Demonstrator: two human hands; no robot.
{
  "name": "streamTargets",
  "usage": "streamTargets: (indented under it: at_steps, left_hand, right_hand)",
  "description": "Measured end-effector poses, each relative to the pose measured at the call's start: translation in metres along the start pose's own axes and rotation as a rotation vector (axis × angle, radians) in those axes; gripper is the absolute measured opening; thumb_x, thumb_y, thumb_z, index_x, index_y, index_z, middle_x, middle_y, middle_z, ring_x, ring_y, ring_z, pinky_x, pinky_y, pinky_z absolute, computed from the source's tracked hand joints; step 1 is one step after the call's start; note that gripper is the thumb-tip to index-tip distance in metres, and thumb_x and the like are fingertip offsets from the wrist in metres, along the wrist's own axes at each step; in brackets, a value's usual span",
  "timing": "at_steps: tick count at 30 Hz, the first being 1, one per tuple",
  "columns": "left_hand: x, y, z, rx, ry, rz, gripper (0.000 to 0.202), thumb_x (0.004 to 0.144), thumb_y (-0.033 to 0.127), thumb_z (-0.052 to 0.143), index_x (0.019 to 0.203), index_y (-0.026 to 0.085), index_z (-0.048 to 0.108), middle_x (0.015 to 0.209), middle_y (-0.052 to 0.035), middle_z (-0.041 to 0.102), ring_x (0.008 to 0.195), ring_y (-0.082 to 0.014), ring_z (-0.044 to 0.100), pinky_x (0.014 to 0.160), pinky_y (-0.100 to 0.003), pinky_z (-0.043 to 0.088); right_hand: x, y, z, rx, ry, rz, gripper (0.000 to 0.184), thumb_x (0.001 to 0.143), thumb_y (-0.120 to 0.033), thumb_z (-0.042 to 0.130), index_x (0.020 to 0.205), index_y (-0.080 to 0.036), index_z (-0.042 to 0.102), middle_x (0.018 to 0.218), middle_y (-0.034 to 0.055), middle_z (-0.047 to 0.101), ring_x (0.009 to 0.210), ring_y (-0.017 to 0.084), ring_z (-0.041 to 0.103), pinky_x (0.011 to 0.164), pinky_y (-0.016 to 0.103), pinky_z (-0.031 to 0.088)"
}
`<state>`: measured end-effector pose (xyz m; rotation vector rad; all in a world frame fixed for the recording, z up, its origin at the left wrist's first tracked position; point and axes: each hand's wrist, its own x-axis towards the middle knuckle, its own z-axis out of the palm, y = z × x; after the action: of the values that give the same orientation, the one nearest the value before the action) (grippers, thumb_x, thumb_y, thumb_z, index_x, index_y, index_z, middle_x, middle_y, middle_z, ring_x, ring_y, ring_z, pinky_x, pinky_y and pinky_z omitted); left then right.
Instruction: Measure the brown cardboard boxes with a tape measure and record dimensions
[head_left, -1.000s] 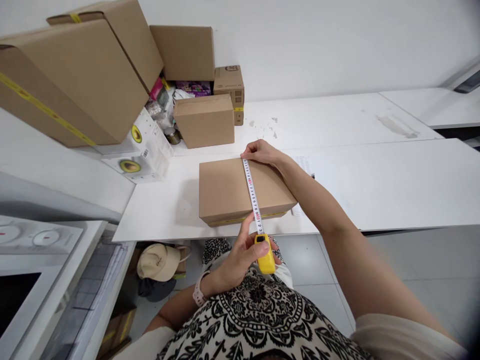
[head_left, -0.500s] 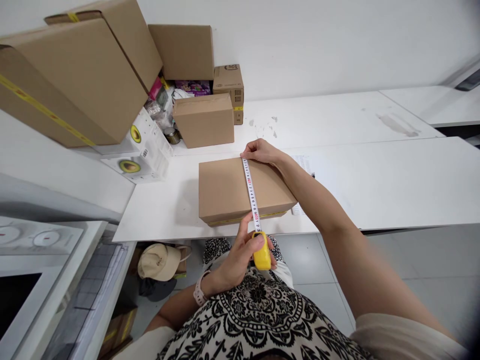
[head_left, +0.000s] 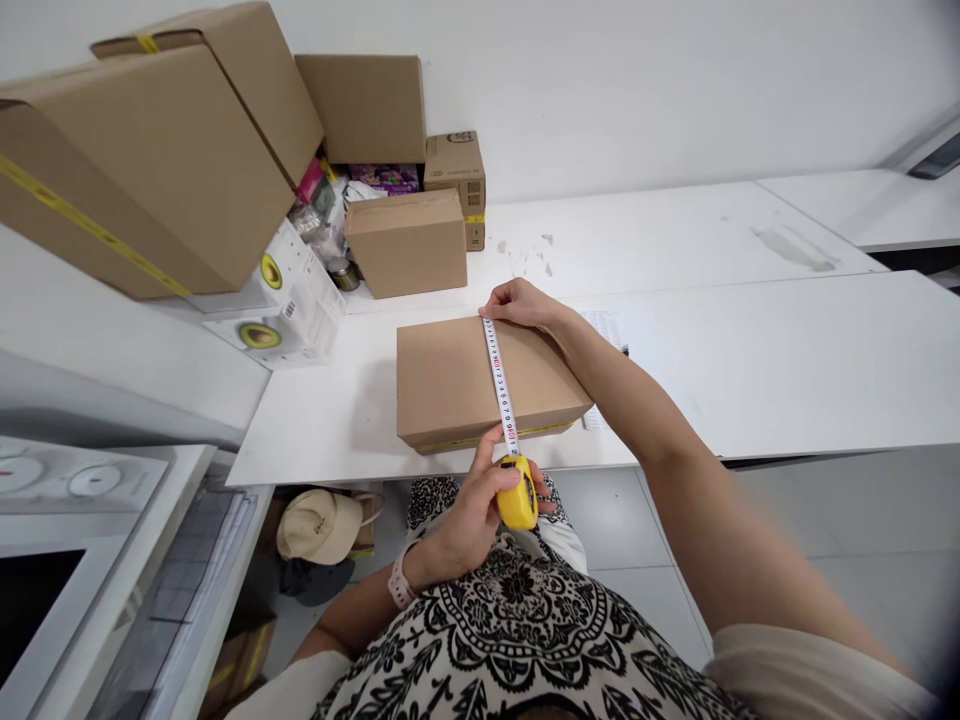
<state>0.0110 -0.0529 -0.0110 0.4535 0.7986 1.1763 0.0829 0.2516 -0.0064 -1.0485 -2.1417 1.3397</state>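
Note:
A brown cardboard box [head_left: 442, 380] lies on the white table, with yellow tape along its near side. Across its top, from far edge to near edge, runs the white blade of a tape measure [head_left: 517, 500]. My left hand [head_left: 480, 500] is closed around the yellow case just in front of the table's near edge, its index finger up against the blade by the box's near edge. At the far edge of the box, my right hand [head_left: 521, 303] pinches the blade's end, fingers bent. A printed sheet [head_left: 604, 328] lies partly hidden behind the box and my right forearm.
Large cardboard boxes [head_left: 150, 170] are stacked at the left on white cartons [head_left: 300, 320] with avocado pictures. Behind stands a smaller box [head_left: 409, 245] beside bagged items. A microwave [head_left: 45, 560] is at lower left, and a beige cap [head_left: 319, 525] lies below the table.
The yellow case has moved slightly up toward the box and turned a little in my left hand, leaving less blade showing. My right hand stays at the box's far edge.

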Motion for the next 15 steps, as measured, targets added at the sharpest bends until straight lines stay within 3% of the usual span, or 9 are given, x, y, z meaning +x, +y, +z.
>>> streamTargets:
  at_steps: [3,6,11,15]
  left_hand:
    - [0.008,0.002,-0.001,-0.004,0.091,0.035,0.044,0.075,0.024,0.067,0.116,0.020,0.052,0.090,-0.0020,0.064,0.080,-0.0167,0.063,0.080,-0.034,0.049]
    - [0.015,0.004,-0.001,0.045,0.140,0.060,0.031,0.083,0.036,0.068,0.105,0.018,0.057,0.083,-0.0012,0.061,0.070,-0.0138,0.058,0.071,-0.029,0.046]
    - [0.020,0.004,-0.005,0.138,0.213,0.101,0.030,0.086,0.047,0.068,0.087,0.019,0.057,0.074,0.0003,0.058,0.062,-0.0130,0.053,0.064,-0.027,0.041]
    - [0.013,0.001,-0.015,0.333,0.186,0.208,0.038,0.090,0.052,0.063,0.074,0.020,0.051,0.068,0.0011,0.054,0.061,-0.0124,0.046,0.062,-0.026,0.036]
  right_hand:
    - [-0.003,-0.003,0.002,-0.009,0.017,-0.011,0.034,0.073,-0.043,0.081,0.063,-0.018,0.059,0.064,0.0012,0.058,0.060,0.012,0.049,0.056,0.027,0.038]
    - [-0.007,-0.010,0.002,-0.014,0.033,-0.013,0.032,0.075,-0.039,0.080,0.064,-0.018,0.059,0.063,0.0006,0.056,0.061,0.012,0.047,0.056,0.027,0.037]
    - [-0.023,-0.032,-0.007,0.069,0.084,-0.090,0.029,0.081,-0.031,0.076,0.064,-0.018,0.057,0.061,-0.0016,0.053,0.059,0.010,0.042,0.058,0.027,0.034]
    - [-0.068,-0.058,-0.016,0.138,0.253,-0.246,0.025,0.083,-0.035,0.077,0.071,-0.018,0.062,0.072,0.0013,0.062,0.069,0.013,0.052,0.067,0.029,0.041]
